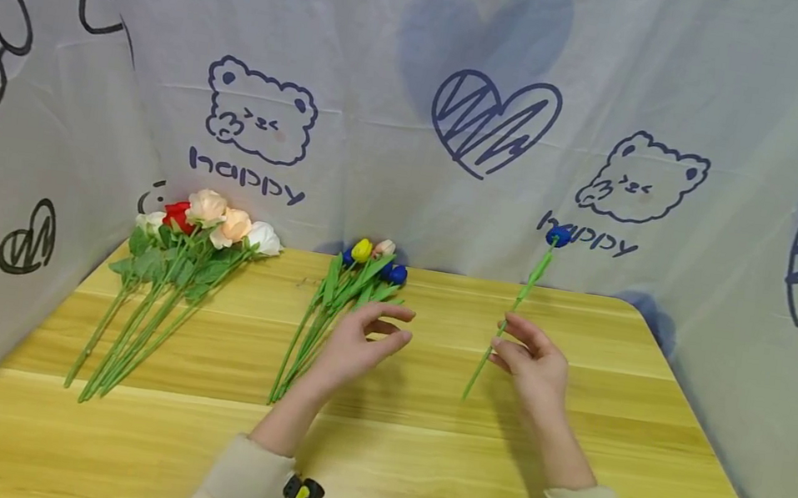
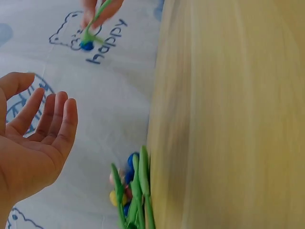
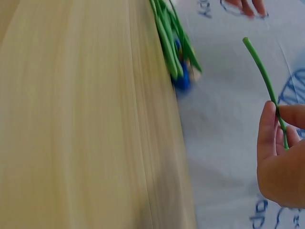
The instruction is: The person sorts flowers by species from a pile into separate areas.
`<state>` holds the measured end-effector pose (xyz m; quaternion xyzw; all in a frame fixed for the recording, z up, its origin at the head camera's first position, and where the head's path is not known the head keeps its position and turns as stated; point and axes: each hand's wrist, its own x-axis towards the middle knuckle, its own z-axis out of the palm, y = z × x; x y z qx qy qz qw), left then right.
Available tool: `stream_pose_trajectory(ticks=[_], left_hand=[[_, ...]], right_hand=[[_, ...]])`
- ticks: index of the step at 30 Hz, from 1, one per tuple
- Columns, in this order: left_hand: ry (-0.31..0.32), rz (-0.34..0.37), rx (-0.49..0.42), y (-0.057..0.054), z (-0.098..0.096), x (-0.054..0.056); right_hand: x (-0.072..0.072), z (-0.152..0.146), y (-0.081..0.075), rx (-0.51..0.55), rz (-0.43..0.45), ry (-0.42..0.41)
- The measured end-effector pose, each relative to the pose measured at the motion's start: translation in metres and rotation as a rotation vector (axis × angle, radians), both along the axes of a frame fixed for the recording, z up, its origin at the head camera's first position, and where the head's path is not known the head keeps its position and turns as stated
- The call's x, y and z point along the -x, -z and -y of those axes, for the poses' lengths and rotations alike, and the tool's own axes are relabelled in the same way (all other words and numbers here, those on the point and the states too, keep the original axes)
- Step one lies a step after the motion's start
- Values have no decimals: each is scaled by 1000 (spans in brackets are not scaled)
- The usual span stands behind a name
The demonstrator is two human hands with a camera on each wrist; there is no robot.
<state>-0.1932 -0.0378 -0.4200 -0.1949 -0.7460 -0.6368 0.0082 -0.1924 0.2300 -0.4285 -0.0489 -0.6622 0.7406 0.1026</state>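
Between thumb and fingers, my right hand (image 1: pixel 533 366) pinches the green stem of a blue artificial tulip (image 1: pixel 535 274). The tulip is tilted, its blue head up and to the right, its bare stem end down toward the table. In the right wrist view the stem (image 3: pixel 261 69) passes between the thumb and fingertips. My left hand (image 1: pixel 365 344) holds nothing; its fingers are loosely bent with a gap to the thumb. It overlaps a small bunch of tulips (image 1: pixel 341 309), with yellow, pink and blue heads, lying on the table.
At the left of the wooden table (image 1: pixel 383 482) lies a bunch of artificial roses (image 1: pixel 171 278) in red, peach and white, stems toward the front. A white curtain (image 1: pixel 373 161) with bear and heart drawings hangs behind and at both sides.
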Motion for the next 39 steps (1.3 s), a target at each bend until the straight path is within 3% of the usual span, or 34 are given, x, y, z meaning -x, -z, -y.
stream_pose_trajectory(ticks=[6, 15, 39], left_hand=[[56, 2, 47, 6, -13, -2], [125, 30, 107, 10, -14, -1], [137, 122, 156, 12, -6, -4]], right_hand=[[5, 37, 1, 91, -33, -5], [8, 68, 2, 182, -64, 9], [6, 82, 14, 159, -27, -50]])
